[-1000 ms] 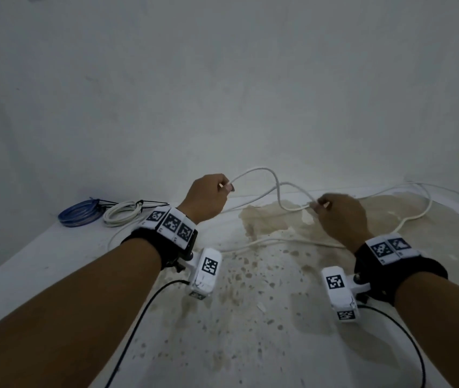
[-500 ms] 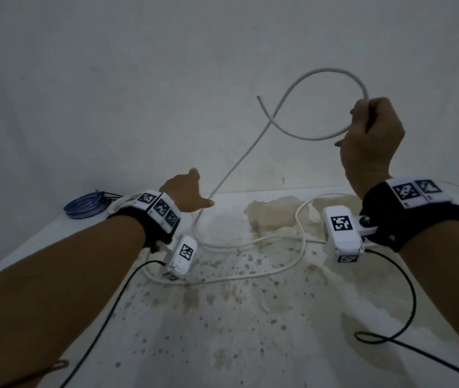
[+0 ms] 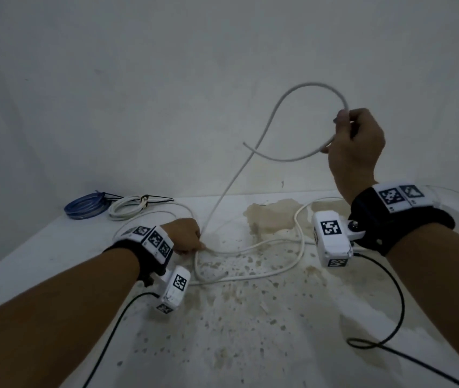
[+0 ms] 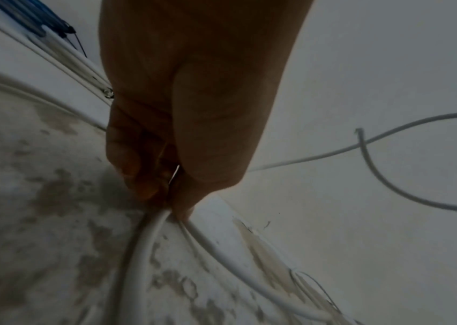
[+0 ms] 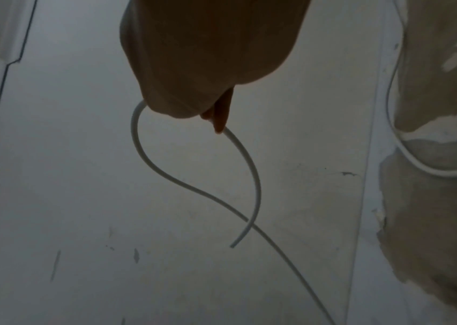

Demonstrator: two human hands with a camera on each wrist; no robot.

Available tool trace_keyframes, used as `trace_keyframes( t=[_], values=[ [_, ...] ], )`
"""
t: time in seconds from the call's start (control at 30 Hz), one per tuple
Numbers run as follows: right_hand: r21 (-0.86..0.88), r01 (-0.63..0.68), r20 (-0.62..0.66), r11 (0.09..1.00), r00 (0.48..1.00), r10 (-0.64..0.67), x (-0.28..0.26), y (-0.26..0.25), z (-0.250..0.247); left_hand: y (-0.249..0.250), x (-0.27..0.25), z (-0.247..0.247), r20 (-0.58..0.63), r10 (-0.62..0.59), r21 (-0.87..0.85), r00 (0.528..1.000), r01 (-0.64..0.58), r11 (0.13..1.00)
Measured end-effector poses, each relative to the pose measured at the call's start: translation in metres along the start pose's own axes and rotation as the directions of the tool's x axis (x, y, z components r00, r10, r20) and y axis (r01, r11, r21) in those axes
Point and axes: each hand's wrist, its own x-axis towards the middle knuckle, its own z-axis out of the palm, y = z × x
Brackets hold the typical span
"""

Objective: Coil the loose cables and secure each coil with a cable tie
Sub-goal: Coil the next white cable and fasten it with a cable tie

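Dropping to the stained tabletop [image 3: 250,345] since half a second ago, the left hand [image 3: 185,238] now pinches the white cable [image 3: 231,189] at centre frame, while the right hand [image 3: 355,144] stays raised at upper right, fingers curled round a single loop whose cut end juts left. From that loop the cable slopes down to the left hand, and its slack snakes across the tabletop between the wrists. At far left lie a blue coil [image 3: 84,205] and a tied white coil [image 3: 127,207], already bundled. The likely trouble: crossed slack on the tabletop may kink or knot when drawn upward, and the springy loop could slip from one fist.
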Motion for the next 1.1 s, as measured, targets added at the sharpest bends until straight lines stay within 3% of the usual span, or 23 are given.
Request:
trace_keyframes(
  t=[0.07,0.17,0.27,0.33,0.4,0.5,0.57,0.73,0.8,0.83,0.9,0.97,1.03,1.1],
  values=[
    [-0.035,-0.007,0.052,0.999,0.999,0.009,-0.003,0.008,-0.006,0.001,-0.001,0.001,-0.009,-0.045,-0.09,0.999,0.044,0.995],
    [-0.091,-0.05,0.147,0.995,0.987,0.063,-0.007,0.019,-0.011,0.006,-0.01,-0.015,-0.121,-0.066,-0.356,0.991,0.018,0.934],
    [-0.076,-0.127,0.234,0.989,0.962,0.141,-0.017,0.018,-0.01,0.016,-0.019,-0.048,-0.315,-0.14,-0.605,0.939,-0.085,0.792],
    [-0.035,-0.216,0.262,0.976,0.94,0.218,-0.023,0.013,-0.007,0.024,-0.025,-0.071,-0.384,-0.213,-0.741,0.898,-0.162,0.652],
    [-0.042,-0.274,0.276,0.961,0.921,0.275,-0.027,0.012,-0.003,0.029,-0.027,-0.089,-0.421,-0.235,-0.78,0.876,-0.217,0.586],
    [-0.173,-0.251,0.309,0.952,0.904,0.294,-0.027,0.017,-0.002,0.034,-0.023,-0.101,-0.415,-0.171,-0.681,0.893,-0.181,0.709],
    [-0.149,-0.306,0.321,0.94,0.884,0.339,-0.026,0.019,-0.003,0.038,-0.013,-0.101,-0.397,-0.116,-0.593,0.91,-0.157,0.79],
    [-0.04,-0.515,0.318,0.856,0.806,0.5,-0.018,0.022,-0.02,0.063,0.015,-0.094,-0.376,-0.092,-0.475,0.922,-0.106,0.874],
    [-0.065,-0.542,0.23,0.838,0.809,0.541,-0.011,0.03,-0.027,0.079,0.021,-0.084,-0.315,-0.065,-0.503,0.947,-0.109,0.858],
    [-0.101,-0.527,0.176,0.844,0.825,0.536,-0.007,0.035,-0.029,0.088,0.019,-0.077,-0.259,-0.057,-0.6,0.964,-0.114,0.792],
    [-0.177,-0.476,0.12,0.861,0.858,0.499,-0.004,0.044,-0.028,0.109,0.007,-0.063,-0.05,0.016,-0.838,0.999,-0.05,0.543],
    [-0.197,-0.476,0.139,0.857,0.852,0.505,-0.006,0.047,-0.019,0.129,-0.002,-0.053,0.159,0.189,-0.922,0.969,0.078,0.378],
    [-0.135,-0.548,0.175,0.825,0.807,0.564,-0.014,0.043,-0.005,0.146,-0.008,-0.044,0.223,0.266,-0.955,0.938,0.156,0.252],
    [0.014,-0.649,0.237,0.761,0.741,0.628,-0.022,0.034,0.006,0.158,-0.013,-0.039,0.19,0.195,-0.98,0.962,0.175,0.089]
  ],
)
